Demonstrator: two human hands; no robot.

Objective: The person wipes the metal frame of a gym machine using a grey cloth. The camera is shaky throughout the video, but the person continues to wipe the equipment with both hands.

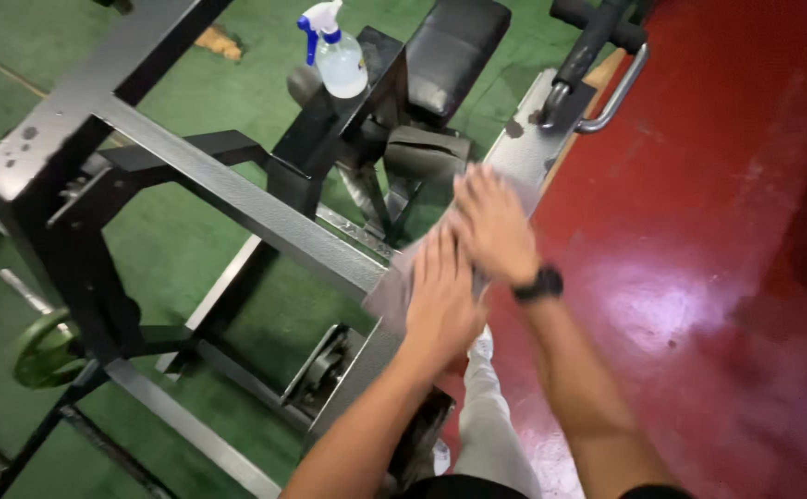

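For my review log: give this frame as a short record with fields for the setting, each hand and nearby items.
Setting: grey metal gym machine frame on green flooring beside glossy red floor
Left hand: flat on a grey cloth over the frame
Right hand: flat on the frame, black wristwatch on wrist
Nearby: clear spray bottle with blue trigger, black padded seat, green weight plate

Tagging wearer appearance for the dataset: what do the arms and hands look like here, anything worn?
Both forearms bare, no sleeves in view, no gloves. Right hand has a black watch at the wrist. Left hand wears nothing visible: no rings, no band.
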